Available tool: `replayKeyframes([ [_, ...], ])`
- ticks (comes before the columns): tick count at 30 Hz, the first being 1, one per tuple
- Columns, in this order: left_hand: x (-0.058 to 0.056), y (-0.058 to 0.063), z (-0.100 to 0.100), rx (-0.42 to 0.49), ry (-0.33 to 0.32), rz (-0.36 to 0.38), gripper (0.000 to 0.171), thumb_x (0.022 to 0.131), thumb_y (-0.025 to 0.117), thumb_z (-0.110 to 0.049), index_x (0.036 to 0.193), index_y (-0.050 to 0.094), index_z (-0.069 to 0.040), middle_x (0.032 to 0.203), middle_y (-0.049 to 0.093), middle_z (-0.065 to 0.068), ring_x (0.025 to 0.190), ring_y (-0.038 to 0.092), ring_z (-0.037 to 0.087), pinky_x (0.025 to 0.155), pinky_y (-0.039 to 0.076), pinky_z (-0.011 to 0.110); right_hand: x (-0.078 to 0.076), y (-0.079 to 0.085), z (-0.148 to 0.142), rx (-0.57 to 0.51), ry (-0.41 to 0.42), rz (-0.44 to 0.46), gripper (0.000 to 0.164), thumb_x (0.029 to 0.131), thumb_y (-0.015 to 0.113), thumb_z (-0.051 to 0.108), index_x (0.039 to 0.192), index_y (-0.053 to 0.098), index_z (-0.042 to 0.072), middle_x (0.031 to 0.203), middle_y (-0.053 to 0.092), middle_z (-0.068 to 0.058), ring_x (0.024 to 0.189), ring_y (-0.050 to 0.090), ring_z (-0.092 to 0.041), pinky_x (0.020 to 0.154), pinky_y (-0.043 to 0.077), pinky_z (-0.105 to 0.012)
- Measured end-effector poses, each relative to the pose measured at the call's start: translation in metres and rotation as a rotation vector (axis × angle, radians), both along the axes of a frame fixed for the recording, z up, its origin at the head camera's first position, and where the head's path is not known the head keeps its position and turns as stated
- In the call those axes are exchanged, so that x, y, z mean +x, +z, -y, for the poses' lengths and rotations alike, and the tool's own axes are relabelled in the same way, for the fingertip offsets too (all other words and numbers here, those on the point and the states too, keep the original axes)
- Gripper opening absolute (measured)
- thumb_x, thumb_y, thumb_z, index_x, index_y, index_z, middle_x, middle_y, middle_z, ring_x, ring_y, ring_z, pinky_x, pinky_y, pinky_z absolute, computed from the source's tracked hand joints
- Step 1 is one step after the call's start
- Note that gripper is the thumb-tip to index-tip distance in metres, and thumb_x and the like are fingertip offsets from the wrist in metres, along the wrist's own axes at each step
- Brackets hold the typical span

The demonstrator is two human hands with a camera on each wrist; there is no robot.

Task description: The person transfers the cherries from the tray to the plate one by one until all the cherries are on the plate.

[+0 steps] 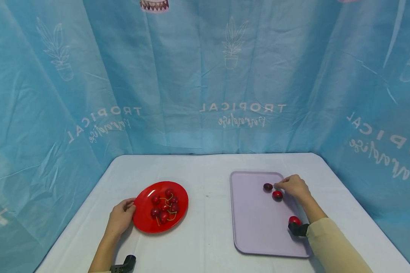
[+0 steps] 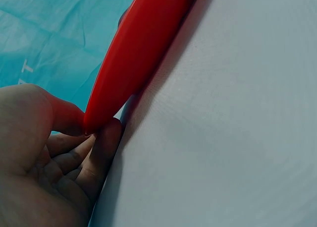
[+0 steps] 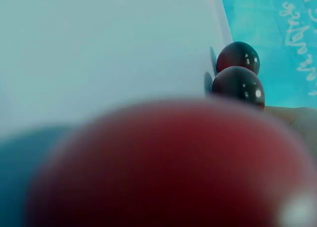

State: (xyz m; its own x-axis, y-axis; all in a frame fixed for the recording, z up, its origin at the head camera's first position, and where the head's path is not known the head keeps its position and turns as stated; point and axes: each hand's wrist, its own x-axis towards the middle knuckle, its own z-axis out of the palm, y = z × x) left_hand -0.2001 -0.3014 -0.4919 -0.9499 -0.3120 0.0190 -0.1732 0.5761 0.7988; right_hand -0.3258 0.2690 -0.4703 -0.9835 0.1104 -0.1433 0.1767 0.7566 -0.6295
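- I have the left hand (image 1: 120, 217) pinching the rim of the red plate (image 1: 143, 220), left of centre, with cherries (image 1: 164, 217) on it
- The right hand (image 1: 295, 185) reaches beside 2 of 3 loose cherries (image 1: 277, 195) on the lilac tray (image 1: 251, 227), right of centre; I can't tell its grip
- I judge the step as handling tray cherries; next calls for a light pinch

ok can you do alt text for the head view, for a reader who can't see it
A person's left hand pinches the rim of a red plate of cherries, while the right hand is over a lilac tray, near two of its three round red fruits. A white table lies beneath, with blue curtains behind.
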Motion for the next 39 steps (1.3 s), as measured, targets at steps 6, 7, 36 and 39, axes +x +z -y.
replayKeyframes([
  [6, 0.001, 0.0, -0.001, 0.006, 0.001, 0.003, 0.04, 0.098, 0.048, -0.015, 0.134, 0.048, 0.004, 0.122, 0.056, 0.025, 0.108, 0.055, 0.037, 0.091, 0.049, 0.047, 0.001, -0.003, -0.004, -0.075, -0.01, 0.022, 0.044, 0.087, 0.066, 0.029, 0.108, 0.064, -0.01, 0.107, 0.057, -0.026, 0.099, 0.051, -0.04, 0.078, 0.049, -0.05],
  [7, 0.001, -0.001, -0.001, 0.005, 0.001, 0.003, 0.04, 0.098, 0.048, -0.015, 0.134, 0.048, 0.004, 0.122, 0.056, 0.024, 0.108, 0.055, 0.037, 0.091, 0.049, 0.047, 0.001, -0.003, -0.006, -0.089, -0.011, 0.026, 0.045, 0.088, 0.065, 0.029, 0.109, 0.063, -0.01, 0.108, 0.056, -0.027, 0.099, 0.05, -0.04, 0.079, 0.049, -0.05],
  [36, 0.001, 0.002, -0.002, -0.001, -0.017, 0.003, 0.041, 0.098, 0.048, -0.016, 0.134, 0.047, 0.005, 0.122, 0.055, 0.026, 0.109, 0.054, 0.038, 0.091, 0.049, 0.048, 0.006, 0.01, 0.004, -0.004, -0.075, 0.107, 0.038, 0.079, 0.073, 0.03, 0.089, 0.064, -0.006, 0.081, 0.053, -0.016, 0.085, 0.051, -0.034, 0.066, 0.046, -0.042],
  [39, 0.0, 0.003, -0.002, -0.003, -0.014, -0.001, 0.041, 0.098, 0.049, -0.015, 0.134, 0.048, 0.004, 0.122, 0.056, 0.025, 0.109, 0.054, 0.038, 0.091, 0.049, 0.048, 0.005, 0.008, 0.001, -0.094, -0.088, 0.105, 0.046, 0.08, 0.072, 0.029, 0.1, 0.061, -0.01, 0.09, 0.054, -0.02, 0.092, 0.05, -0.038, 0.071, 0.048, -0.047],
])
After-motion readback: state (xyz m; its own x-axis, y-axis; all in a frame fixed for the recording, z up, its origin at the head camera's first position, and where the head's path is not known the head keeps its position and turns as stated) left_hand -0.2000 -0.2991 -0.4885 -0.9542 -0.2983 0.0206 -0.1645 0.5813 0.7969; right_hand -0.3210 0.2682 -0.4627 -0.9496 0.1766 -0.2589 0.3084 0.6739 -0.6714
